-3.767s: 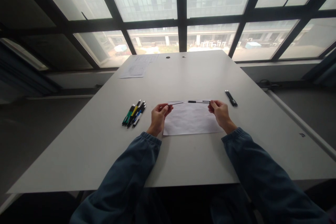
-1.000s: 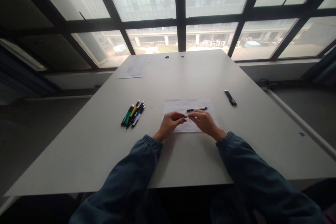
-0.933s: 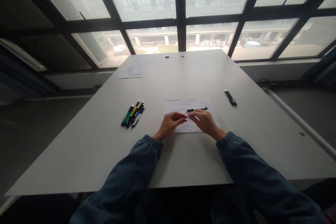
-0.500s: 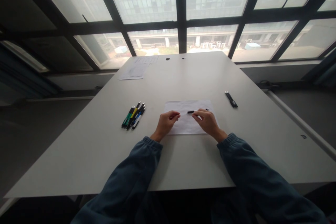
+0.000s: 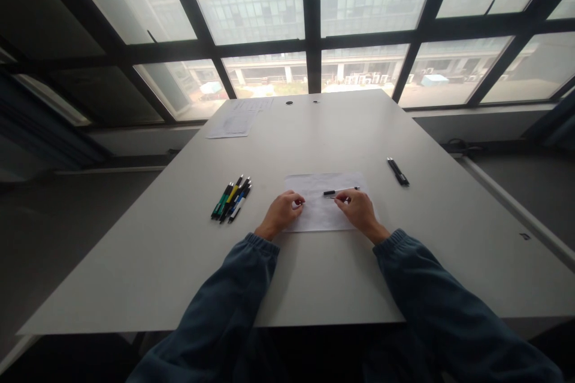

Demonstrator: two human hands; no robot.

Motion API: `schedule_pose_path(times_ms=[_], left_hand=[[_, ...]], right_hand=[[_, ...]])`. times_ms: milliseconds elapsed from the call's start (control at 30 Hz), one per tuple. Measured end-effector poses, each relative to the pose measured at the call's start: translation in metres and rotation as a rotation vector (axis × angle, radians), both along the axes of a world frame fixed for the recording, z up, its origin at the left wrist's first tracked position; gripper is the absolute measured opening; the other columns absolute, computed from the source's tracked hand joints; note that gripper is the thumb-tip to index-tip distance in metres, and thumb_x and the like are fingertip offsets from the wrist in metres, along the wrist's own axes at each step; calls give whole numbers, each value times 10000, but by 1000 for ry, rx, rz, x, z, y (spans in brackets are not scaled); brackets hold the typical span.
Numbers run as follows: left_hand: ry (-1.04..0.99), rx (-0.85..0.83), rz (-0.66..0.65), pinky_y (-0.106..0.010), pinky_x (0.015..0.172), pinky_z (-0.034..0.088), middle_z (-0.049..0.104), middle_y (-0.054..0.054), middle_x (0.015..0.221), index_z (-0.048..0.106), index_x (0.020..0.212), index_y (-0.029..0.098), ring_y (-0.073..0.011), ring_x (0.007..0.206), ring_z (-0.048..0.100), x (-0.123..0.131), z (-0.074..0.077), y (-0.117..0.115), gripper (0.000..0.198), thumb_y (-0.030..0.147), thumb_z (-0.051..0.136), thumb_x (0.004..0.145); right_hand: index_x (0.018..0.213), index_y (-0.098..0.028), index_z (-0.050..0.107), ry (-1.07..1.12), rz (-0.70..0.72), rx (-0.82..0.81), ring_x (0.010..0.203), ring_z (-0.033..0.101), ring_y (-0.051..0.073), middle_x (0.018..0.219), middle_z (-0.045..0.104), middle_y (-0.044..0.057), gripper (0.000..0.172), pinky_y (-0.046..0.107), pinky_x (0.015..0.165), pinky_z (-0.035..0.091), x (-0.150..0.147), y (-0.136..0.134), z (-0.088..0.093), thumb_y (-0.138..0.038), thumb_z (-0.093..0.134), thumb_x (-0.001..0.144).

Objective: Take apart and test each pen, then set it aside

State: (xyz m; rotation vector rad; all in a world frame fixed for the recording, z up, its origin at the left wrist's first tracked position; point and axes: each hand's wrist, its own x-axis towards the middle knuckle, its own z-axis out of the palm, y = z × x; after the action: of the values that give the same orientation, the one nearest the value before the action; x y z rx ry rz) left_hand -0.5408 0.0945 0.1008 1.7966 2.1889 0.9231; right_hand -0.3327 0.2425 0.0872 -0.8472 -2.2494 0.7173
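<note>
A white sheet of paper [image 5: 321,218] lies on the grey table [image 5: 314,137] in front of me. A black and white pen [image 5: 340,191] rests across its far half. My left hand [image 5: 282,214] sits at the sheet's left edge, fingers curled and tips pinched on something too small to name. My right hand [image 5: 358,210] rests on the sheet just below the pen. Its fingertips are pinched beside the pen's dark end, and what they hold is not clear. Dark blue sleeves cover both arms.
Several pens with green, yellow, blue and black barrels [image 5: 231,199] lie bunched to the left. Two black pens [image 5: 398,171] lie to the right. A printed sheet [image 5: 233,124] lies at the far left corner, near two small round holes [image 5: 289,102]. Windows stand behind the table.
Earlier my hands held a pen's parts apart above the sheet, then met over the paper with the pen lying on it. Now they have drawn apart, left hand to the sheet's left edge.
</note>
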Motion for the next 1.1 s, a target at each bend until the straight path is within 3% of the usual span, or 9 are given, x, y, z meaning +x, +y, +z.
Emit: schedule_pose_path(times_ms=[267,500,633,800,967,1100], left_hand=[[6,4,-2,-275,679,463,658,-17,872,715,1099,231,-136,641,536,-1,3,0,306,253,645,803],[108,202,-24,-367,905,459,656,-61,983,704,1095,228,-225,964,561,23,20,0,260,345,654,867],[210,178,-59,-384,877,451,649,-73,1001,732,1028,247,-237,955,539,38,20,4,211,368,652,875],[296,158,-45,-377,850,424,647,-68,1007,743,912,244,-233,960,533,34,17,9,160,330,608,909],[316,119,41,-412,867,390,648,-74,1038,744,881,236,-251,994,523,26,11,8,112,307,657,875],[326,70,48,-443,876,365,649,-79,1078,751,866,248,-272,1031,518,26,6,8,76,290,689,848]], right_hand=[[763,-238,736,11,41,-15,638,613,170,752,727,14,73,280,626,454,-2,-1,1,-252,671,792],[758,-222,715,20,145,56,647,585,163,732,697,21,91,271,619,426,-4,-13,14,-257,661,822],[763,-215,713,34,207,65,645,575,163,718,678,25,123,275,618,421,-8,-21,16,-298,673,844],[814,-212,723,41,255,32,670,582,168,763,690,29,81,287,661,436,-6,-11,11,-257,667,852],[813,-227,749,-1,122,84,806,604,204,830,696,45,80,335,773,427,2,9,3,-211,673,831],[780,-258,763,-75,47,141,893,579,231,861,697,45,79,377,832,362,0,10,-3,-218,704,813]])
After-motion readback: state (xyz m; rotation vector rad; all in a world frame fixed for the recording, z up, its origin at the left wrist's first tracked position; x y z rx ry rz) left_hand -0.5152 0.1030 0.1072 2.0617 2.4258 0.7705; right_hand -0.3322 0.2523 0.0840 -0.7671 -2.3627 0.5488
